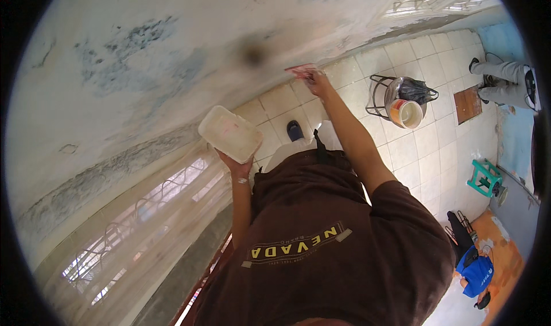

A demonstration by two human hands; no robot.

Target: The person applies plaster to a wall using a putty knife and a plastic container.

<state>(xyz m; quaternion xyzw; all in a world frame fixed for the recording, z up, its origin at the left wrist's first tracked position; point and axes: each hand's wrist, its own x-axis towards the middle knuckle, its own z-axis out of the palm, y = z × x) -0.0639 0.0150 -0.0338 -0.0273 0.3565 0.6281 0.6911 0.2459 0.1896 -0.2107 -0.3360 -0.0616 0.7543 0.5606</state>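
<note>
My left hand [240, 166] is raised in front of me, its grip clamped from below on a shallow white tray [230, 133], which tilts a little and sits just off the wall [172, 56]. My right hand [317, 82] is stretched out further along, its grip closed on a flat reddish tool [301, 69], maybe a scraper, though blur makes it hard to tell; its edge touches the wall where the wall meets the tiled floor [413, 148] in this view. The wall is pale and patchy, with grey-blue stains and one dark spot [252, 53] just left of the tool. Below my arms hangs my brown shirt [321, 234], and one dark shoe [294, 130] shows on the tiles between my arms. To the right of my right arm stands a wire stand [380, 96] holding a dark bag [416, 89], with a bucket [406, 113] just beside it. Further right a small green stool [485, 176] stands on the tiles, and another person's legs [502, 76] show near the far edge. A sheer curtain [149, 222] hangs at lower left.
</note>
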